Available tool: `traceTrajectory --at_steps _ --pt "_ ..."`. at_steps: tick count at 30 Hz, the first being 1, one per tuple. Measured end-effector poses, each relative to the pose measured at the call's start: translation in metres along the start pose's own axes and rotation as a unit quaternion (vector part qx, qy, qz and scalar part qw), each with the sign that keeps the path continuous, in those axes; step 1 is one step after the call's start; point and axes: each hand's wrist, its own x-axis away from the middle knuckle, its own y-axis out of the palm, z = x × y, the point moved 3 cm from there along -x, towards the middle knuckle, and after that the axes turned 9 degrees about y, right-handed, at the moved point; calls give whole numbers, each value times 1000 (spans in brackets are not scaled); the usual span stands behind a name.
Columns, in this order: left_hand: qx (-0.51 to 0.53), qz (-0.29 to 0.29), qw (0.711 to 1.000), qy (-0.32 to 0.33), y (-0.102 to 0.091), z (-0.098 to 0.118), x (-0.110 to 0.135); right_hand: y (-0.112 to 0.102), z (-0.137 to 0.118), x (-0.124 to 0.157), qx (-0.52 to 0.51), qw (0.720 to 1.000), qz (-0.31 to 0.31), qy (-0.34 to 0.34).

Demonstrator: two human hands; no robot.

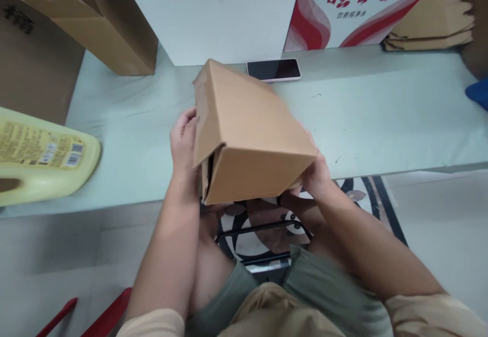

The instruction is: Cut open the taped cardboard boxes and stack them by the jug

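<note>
Between my two hands is a brown cardboard box [259, 118], held tilted over the front edge of the table. Its left end has a flap that stands slightly away, leaving a dark gap at the near corner. My left hand [184, 136] grips the box's left end, with some fingers hidden behind the cardboard. At the lower right corner, my right hand [317, 174] holds the other end, its fingertips partly under the box and out of sight. Just behind the box, a phone [273, 69] with a dark screen lies on the table.
A pale green cloth covers the table [381, 118]. On the left lie a yellow bottle [49, 159] and an opened carton [114, 37]. White cartons [224, 17] line the back, with flattened cardboard [430, 27] at the far right. A blue object [478, 93] touches the right edge.
</note>
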Motion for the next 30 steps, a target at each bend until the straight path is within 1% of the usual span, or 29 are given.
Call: traceTrajectory --at_steps 1,2,4,5,6,8,10,12,16,18,19,21,22,23,24,26,27,30 --pt "-7 1 1000 -7 6 3 3 -1 0 -1 -28 1000 -11 7" --pt "17 -8 1000 -16 12 7 7 -2 -1 -1 -52 999 -12 10" --pt "63 -58 995 -55 25 10 13 -6 -4 -1 -80 997 11 4" --pt "78 -72 992 -69 29 11 16 -9 -6 -1 -88 996 30 -2" --pt "81 -73 991 -76 31 12 17 -11 -7 -1 -93 995 47 -8" --pt "65 -38 995 -59 27 13 15 -15 -8 -2 -93 993 74 -18" --pt "27 9 999 -29 18 14 10 -16 -5 -2 -93 992 84 -20" --pt "-4 37 999 -23 9 13 5 -16 0 -3 -93 994 65 -3" --pt "-4 46 997 -55 -3 8 -2 -13 7 -3 -100 993 -25 53" --pt "1 50 996 -69 -6 7 -5 -12 6 -2 -82 994 -46 51" --pt "10 56 996 -74 -7 8 -5 -12 4 -2 -66 996 -47 44" --pt "48 62 994 -79 -8 14 -4 -11 3 -3 -39 998 -38 31" --pt "74 50 993 -81 -7 20 -3 -10 3 -3 -34 999 -32 28" --pt "100 30 991 -80 -5 26 -1 -8 4 -3 -35 999 -27 26" --pt "119 -9 989 -83 -1 32 2 -7 4 -3 -39 999 -21 24" --pt "119 -69 986 -92 6 39 9 -5 5 -3 -43 999 5 20" --pt "102 -72 988 -96 8 39 12 -5 5 -3 -37 999 29 17" --pt "42 -8 994 -100 9 28 18 -8 2 -3 -4 994 107 12"
